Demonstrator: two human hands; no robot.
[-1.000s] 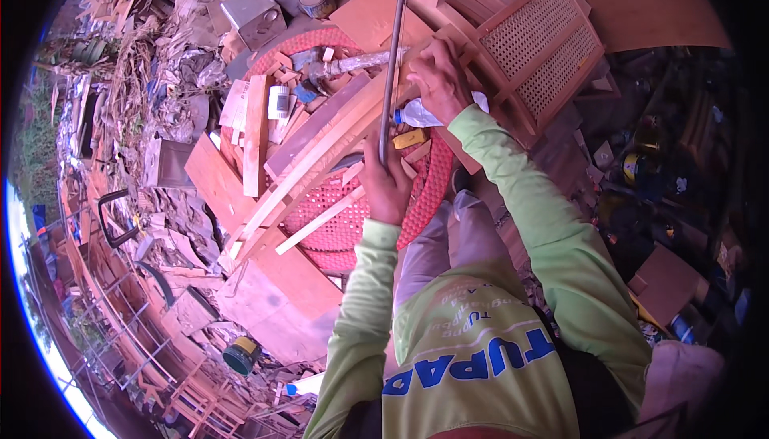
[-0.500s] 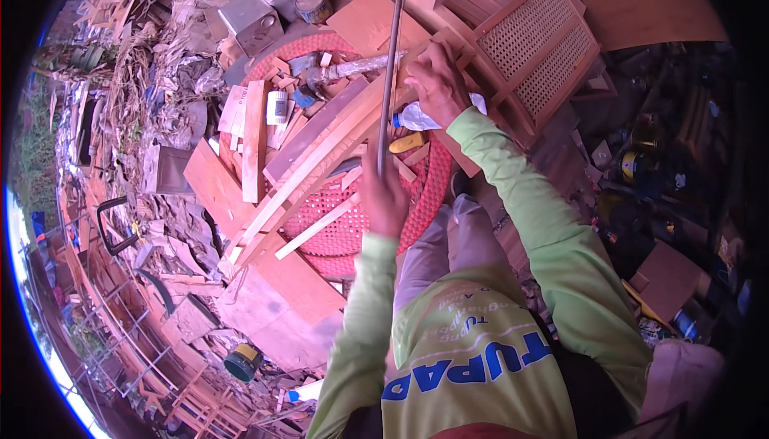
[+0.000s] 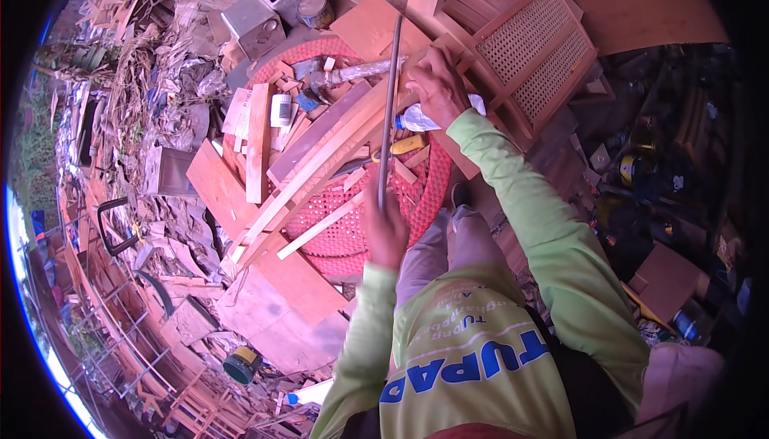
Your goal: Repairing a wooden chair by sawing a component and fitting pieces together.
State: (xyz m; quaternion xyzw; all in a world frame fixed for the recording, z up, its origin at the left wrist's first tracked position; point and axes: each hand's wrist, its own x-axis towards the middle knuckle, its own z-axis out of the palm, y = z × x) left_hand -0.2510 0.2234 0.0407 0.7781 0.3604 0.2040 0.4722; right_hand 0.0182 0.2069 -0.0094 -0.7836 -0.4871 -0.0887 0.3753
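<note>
My left hand [image 3: 385, 229] is closed around the near end of a long thin metal bar [image 3: 392, 90], which looks like a saw seen edge-on; its blade, if any, is hidden. The bar crosses over long wooden strips [image 3: 320, 147] that lie slanting across a round red woven seat [image 3: 332, 227]. At the far end of the strips, my right hand [image 3: 439, 86] grips a wooden strip, its fingers bent over it. Beneath that hand lies a clear plastic bottle [image 3: 420, 118]. A yellow-handled tool [image 3: 407, 147] rests close to the bar.
A hammer [image 3: 320, 78], a white bottle [image 3: 280, 110] and wood offcuts lie on the seat. A cane-panelled wooden chair part [image 3: 529, 46] stands at the far right. Scrap and debris cover the ground at left, with a tin can [image 3: 315, 10] and a dark green container [image 3: 242, 364].
My left hand has drawn the bar toward me, so its far end sits lower. My right hand stays in about the same place on the wood.
</note>
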